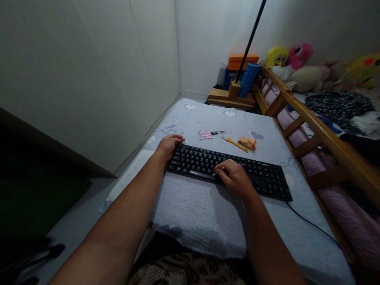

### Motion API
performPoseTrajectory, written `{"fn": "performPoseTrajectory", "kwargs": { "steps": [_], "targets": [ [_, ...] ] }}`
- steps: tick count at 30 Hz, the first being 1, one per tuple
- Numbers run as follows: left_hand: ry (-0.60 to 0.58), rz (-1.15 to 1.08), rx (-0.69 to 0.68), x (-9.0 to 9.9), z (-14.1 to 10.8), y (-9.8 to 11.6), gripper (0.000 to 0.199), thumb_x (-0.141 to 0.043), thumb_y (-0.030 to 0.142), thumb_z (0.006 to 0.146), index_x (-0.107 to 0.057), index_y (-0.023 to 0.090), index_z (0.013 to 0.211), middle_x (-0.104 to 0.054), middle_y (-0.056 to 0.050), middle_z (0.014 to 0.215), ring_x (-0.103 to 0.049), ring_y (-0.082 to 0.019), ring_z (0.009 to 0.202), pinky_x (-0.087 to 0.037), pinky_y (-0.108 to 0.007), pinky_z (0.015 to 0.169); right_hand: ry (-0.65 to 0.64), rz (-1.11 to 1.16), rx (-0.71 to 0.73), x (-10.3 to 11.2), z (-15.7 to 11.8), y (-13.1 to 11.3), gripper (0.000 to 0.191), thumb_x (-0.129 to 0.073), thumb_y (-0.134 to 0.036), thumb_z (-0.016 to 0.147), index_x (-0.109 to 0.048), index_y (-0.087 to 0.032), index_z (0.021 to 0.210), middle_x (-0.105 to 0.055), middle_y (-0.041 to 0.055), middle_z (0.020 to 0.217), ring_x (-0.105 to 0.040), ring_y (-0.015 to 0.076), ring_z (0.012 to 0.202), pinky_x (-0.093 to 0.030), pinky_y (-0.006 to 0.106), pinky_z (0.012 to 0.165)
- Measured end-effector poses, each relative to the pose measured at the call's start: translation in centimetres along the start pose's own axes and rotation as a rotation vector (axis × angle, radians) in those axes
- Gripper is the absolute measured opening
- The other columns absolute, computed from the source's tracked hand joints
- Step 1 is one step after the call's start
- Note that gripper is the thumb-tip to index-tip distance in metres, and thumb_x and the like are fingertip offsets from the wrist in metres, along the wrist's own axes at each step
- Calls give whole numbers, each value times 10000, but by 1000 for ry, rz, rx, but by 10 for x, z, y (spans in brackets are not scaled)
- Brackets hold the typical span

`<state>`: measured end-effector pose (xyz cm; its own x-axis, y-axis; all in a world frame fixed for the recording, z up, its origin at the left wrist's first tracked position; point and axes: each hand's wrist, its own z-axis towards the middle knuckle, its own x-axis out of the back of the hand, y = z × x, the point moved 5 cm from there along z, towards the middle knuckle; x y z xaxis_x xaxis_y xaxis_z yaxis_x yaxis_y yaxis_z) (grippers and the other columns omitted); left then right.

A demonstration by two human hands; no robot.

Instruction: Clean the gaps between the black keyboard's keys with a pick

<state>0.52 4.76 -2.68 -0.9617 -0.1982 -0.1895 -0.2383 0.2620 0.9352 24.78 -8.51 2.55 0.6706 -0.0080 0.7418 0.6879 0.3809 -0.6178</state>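
Across the cloth [196, 213] lay the keyboard [204, 158], beneath the right hand [234, 177], whose fingers pinched a thin white stick [222, 168]; at its far left corner the left hand [169, 145] curled loosely, its hold impossible to tell.

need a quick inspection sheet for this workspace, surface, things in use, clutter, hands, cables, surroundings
Surface: pale cloth with heart prints
Things in use: black keyboard, small white stick
Clutter: brush, orange bundle, dark-handled tool and thin stick, beyond the keyboard
Hands: left hand at the keyboard's far left corner; right hand pinching the white stick over the near keys
Cables: one black cable, from the keyboard's near right corner
Surroundings: wooden rail and soft toys at right, orange box beyond the cloth
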Motion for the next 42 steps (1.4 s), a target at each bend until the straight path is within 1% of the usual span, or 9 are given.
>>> {"fn": "performPoseTrajectory", "kwargs": {
  "steps": [3,8,14,20,23,27,32,37,42],
  "targets": [
    [1,0,4,0,2,0,152,-600,90,573,-630,178,693,-700,-70,749,-623,-173,677,-494,-309,683,-11,-13,-6,4,-1,1,185,-559,-165,893,-698,-214,783,-710,54,825,-624,219,835,-460,355,769],
    [31,36,-19,-2,3,1,135,-604,90,550,-636,178,648,-692,-60,696,-622,-180,680,-491,-287,638,-57,-34,-32,7,-2,3,180,-574,-152,892,-715,-217,802,-717,48,819,-631,220,830,-468,355,771],
    [57,20,-67,-3,0,-1,146,-591,93,586,-640,179,693,-703,-54,742,-609,-160,687,-483,-289,687,-92,-79,1,7,-1,0,168,-596,-163,907,-715,-227,807,-736,43,845,-628,224,862,-465,368,805],
    [60,53,-125,-3,-3,-2,135,-605,108,604,-644,175,715,-707,-49,752,-605,-161,710,-467,-286,717,-22,-62,1,5,-6,1,162,-579,-157,916,-710,-209,836,-733,68,866,-624,238,888,-478,385,820],
    [61,54,-129,-3,-5,-2,132,-605,113,614,-647,172,724,-710,-47,764,-596,-157,699,-457,-278,700,26,-36,-19,2,-8,3,169,-563,-141,916,-701,-204,844,-723,68,859,-625,233,885,-477,373,812],
    [74,86,-131,-2,-5,-2,128,-610,132,628,-652,170,742,-717,-45,783,-586,-155,689,-440,-270,681,56,-11,-16,2,-8,4,171,-553,-149,921,-694,-202,840,-710,65,841,-626,227,862,-472,362,788],
    [66,110,-150,-1,-3,-3,115,-616,146,642,-656,172,747,-721,-45,788,-596,-164,718,-443,-280,715,110,-2,-13,5,-7,8,173,-543,-177,931,-699,-192,858,-707,80,854,-625,239,870,-477,377,795],
    [65,131,-163,-3,-6,0,106,-611,149,647,-651,174,741,-717,-46,797,-593,-168,729,-438,-287,738,141,5,-6,4,-6,13,171,-545,-185,928,-705,-192,868,-710,83,861,-622,240,866,-478,394,805],
    [60,123,-149,-5,-9,1,114,-622,162,635,-642,171,748,-707,-43,797,-585,-164,714,-433,-286,727,143,12,0,4,-6,11,163,-552,-184,923,-707,-192,871,-712,84,861,-621,243,873,-477,394,801]
  ]
}}
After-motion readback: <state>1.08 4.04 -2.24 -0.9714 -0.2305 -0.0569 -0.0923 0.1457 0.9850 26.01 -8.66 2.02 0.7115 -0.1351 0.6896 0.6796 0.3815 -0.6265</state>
